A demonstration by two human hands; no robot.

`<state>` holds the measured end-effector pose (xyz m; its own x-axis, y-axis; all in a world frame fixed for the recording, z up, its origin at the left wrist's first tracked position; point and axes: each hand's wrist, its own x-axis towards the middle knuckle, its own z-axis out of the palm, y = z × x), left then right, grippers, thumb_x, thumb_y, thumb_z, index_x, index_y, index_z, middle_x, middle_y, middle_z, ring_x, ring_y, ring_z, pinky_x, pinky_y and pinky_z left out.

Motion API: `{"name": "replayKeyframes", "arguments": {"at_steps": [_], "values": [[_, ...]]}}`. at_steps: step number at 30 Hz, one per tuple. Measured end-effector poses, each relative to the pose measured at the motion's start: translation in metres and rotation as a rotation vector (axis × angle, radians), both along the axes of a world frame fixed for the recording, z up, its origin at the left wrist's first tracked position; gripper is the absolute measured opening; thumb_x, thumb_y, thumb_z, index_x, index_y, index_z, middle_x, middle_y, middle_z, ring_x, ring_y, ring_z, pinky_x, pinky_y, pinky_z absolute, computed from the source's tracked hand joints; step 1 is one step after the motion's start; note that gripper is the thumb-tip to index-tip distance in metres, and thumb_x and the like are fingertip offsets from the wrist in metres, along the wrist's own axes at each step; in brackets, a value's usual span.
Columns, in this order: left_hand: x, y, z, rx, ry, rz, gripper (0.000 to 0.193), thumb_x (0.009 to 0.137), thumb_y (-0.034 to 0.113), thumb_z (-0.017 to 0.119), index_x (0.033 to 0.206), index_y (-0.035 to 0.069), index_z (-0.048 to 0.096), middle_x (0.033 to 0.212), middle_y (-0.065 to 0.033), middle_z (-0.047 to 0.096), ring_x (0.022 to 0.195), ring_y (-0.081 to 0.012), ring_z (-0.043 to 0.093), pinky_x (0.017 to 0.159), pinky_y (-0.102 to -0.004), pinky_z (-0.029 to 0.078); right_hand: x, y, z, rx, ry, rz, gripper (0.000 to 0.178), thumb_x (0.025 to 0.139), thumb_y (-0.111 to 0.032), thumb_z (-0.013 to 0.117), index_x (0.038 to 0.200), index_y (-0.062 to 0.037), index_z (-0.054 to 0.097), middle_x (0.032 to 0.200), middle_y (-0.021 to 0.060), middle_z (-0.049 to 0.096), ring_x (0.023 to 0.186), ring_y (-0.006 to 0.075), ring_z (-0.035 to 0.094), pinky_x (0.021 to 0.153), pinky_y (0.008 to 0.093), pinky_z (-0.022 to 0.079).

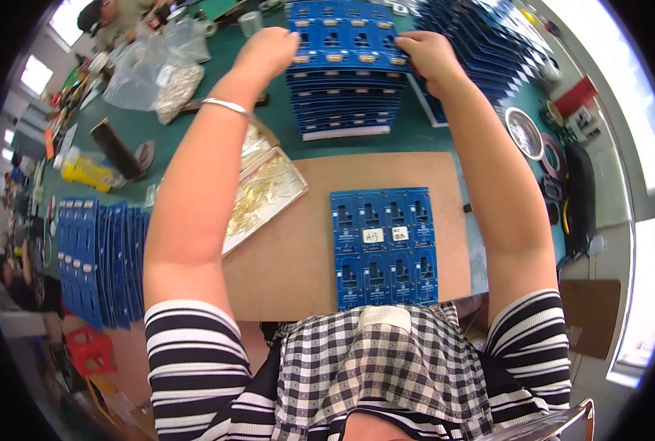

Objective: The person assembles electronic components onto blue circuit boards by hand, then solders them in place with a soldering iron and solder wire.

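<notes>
Both my arms reach forward to a tall stack of blue circuit board panels (346, 103) at the back of the bench. My left hand (270, 53) is closed at the left edge of the top circuit board panel (349, 38). At its right edge, my right hand (429, 56) pinches the same panel between thumb and fingers. Whether that panel is lifted off the stack cannot be made out. Nearer to me, another blue board panel (383, 275) with two small white labels lies flat on a brown board (305, 272).
An open tray (292, 192) of thin gold-coloured pins sits left of centre, partly behind my left arm. More blue panels stand at the left (114, 257) and in a fanned pile (482, 51) at the back right. A yellow bottle (84, 170) and plastic bags (147, 73) lie farther left.
</notes>
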<state>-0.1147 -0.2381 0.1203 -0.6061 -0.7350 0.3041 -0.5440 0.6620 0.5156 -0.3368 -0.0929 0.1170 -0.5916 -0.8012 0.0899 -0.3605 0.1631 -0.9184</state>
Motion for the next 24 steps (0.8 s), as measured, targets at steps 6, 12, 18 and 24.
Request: {"name": "replayKeyframes", "arguments": {"at_steps": [6, 12, 18, 24], "values": [[-0.008, 0.011, -0.020, -0.137, -0.069, 0.149, 0.041, 0.096, 0.034, 0.039, 0.090, 0.005, 0.068, 0.087, -0.0182, 0.068, 0.085, -0.0376, 0.065, 0.074, -0.0464, 0.051, -0.014, 0.004, 0.002, 0.028, 0.226, 0.049, 0.037, 0.089, -0.021, 0.062, 0.115, 0.0057, 0.063, 0.103, 0.0105, 0.067, 0.087, 0.0171, 0.063, 0.080, 0.0290, 0.048], [0.117, 0.115, 0.027, -0.443, 0.022, 0.339, 0.036, 0.086, 0.039, 0.061, 0.110, 0.014, 0.067, 0.098, -0.0105, 0.069, 0.090, -0.0308, 0.066, 0.075, -0.0415, 0.052, -0.016, 0.042, -0.008, -0.263, 0.157, 0.059, 0.028, 0.095, -0.021, 0.058, 0.116, -0.0035, 0.066, 0.081, -0.0044, 0.058, 0.063, 0.0028, 0.041, 0.055, 0.0185, 0.033], [0.269, 0.131, 0.061, -0.560, -0.444, 0.842, 0.050, 0.082, 0.050, 0.064, 0.120, 0.018, 0.062, 0.108, -0.0107, 0.068, 0.100, -0.0285, 0.065, 0.078, -0.0375, 0.053, 0.014, 0.082, -0.010, -0.314, 0.198, 0.233, 0.024, 0.096, -0.020, 0.057, 0.112, -0.0042, 0.067, 0.085, -0.0020, 0.059, 0.067, 0.0042, 0.045, 0.060, 0.0179, 0.038], [0.287, 0.110, 0.063, -0.208, -0.559, 0.771, 0.052, 0.078, 0.053, 0.066, 0.118, 0.020, 0.062, 0.105, -0.0105, 0.069, 0.098, -0.0290, 0.066, 0.079, -0.0417, 0.052, 0.033, 0.096, -0.024, -0.264, 0.078, 0.349, 0.022, 0.097, -0.018, 0.055, 0.110, -0.0038, 0.067, 0.085, -0.0003, 0.059, 0.070, 0.0056, 0.047, 0.063, 0.0190, 0.040]]}}
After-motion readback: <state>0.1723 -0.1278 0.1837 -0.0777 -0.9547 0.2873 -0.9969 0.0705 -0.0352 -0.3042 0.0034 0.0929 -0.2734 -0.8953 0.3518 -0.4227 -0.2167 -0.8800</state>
